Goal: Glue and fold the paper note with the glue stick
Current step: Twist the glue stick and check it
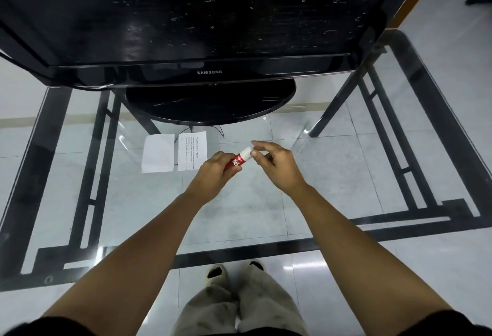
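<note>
A red glue stick (235, 162) with a white cap (245, 152) is held above the glass table. My left hand (213, 173) is wrapped around its red body. My right hand (274, 163) pinches the white cap between thumb and fingertips. Just to the left of my hands lies the paper note: a printed sheet (192, 151) with small text, flat on the glass. A blank white sheet (158, 153) lies beside it on the left, almost touching it.
A black Samsung monitor (186, 16) on a round black base (210, 102) stands at the back of the glass table (239, 216). The table's black metal frame (87, 176) and the tiled floor show through the glass. My legs and shoes are below the front edge.
</note>
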